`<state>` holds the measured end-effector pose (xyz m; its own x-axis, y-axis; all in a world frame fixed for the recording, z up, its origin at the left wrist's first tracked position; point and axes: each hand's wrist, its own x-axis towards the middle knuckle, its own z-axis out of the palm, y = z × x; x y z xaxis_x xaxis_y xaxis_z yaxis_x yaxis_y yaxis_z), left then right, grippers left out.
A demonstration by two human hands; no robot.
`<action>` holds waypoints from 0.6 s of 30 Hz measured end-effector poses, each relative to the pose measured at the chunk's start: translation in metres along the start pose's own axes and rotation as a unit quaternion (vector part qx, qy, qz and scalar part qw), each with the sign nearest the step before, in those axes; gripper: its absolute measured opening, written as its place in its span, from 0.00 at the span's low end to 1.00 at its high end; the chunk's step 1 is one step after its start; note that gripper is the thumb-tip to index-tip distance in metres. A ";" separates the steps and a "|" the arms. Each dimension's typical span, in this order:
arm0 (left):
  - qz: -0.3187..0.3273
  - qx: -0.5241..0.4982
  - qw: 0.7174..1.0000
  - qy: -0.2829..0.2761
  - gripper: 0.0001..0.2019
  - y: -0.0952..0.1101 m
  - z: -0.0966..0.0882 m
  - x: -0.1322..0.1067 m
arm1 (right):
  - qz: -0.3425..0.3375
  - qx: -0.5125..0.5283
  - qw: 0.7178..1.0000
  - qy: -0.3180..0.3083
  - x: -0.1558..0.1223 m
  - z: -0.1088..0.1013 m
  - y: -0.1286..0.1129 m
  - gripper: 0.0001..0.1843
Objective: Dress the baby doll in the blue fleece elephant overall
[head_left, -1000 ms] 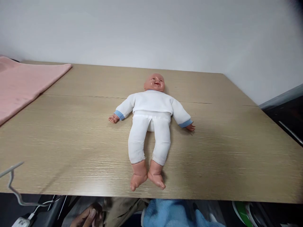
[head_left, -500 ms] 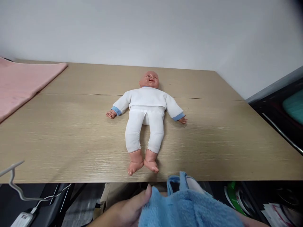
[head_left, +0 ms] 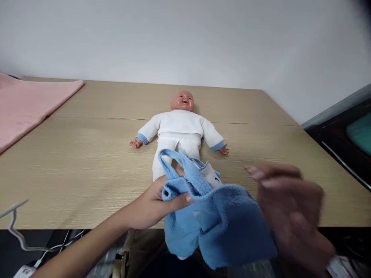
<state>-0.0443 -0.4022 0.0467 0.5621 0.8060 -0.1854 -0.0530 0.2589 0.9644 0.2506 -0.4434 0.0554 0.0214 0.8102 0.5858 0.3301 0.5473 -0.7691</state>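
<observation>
My left hand [head_left: 162, 200] is closed around the top of a small blue fuzzy pair of overalls [head_left: 223, 220], its thumb lying over the waist. Two shoulder straps loop up above the fingers, and a patch of white lining shows at the garment's opening. To the right of the overalls, my right hand [head_left: 290, 208] is raised and blurred, its fingers loosely bent with nothing visible in them. On the table behind lies a baby doll [head_left: 180, 121] on its back, in a white top with blue cuffs and white leggings. The overalls and my left hand hide its lower legs and feet.
The doll lies on a wooden table [head_left: 87, 166]. A pink cloth [head_left: 31, 104] covers the table's left corner. At the lower left is a white hook-shaped piece [head_left: 16, 224] with cables below. A dark case [head_left: 344, 143] stands along the right edge, and a wall rises behind.
The overalls have come up from below the table edge to in front of the doll's legs, lifted by my left hand. My right hand has come into view, apart from the cloth.
</observation>
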 end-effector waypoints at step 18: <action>0.326 0.385 0.847 0.165 0.41 0.043 0.023 0.022 | 0.023 0.019 0.979 -0.204 0.108 0.062 -0.022 0.10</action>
<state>-0.0152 -0.3860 0.0888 0.3533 0.7812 0.5146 0.3622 -0.6215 0.6947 0.1869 -0.3544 0.1195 -0.3453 0.8464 0.4054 0.3016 0.5091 -0.8061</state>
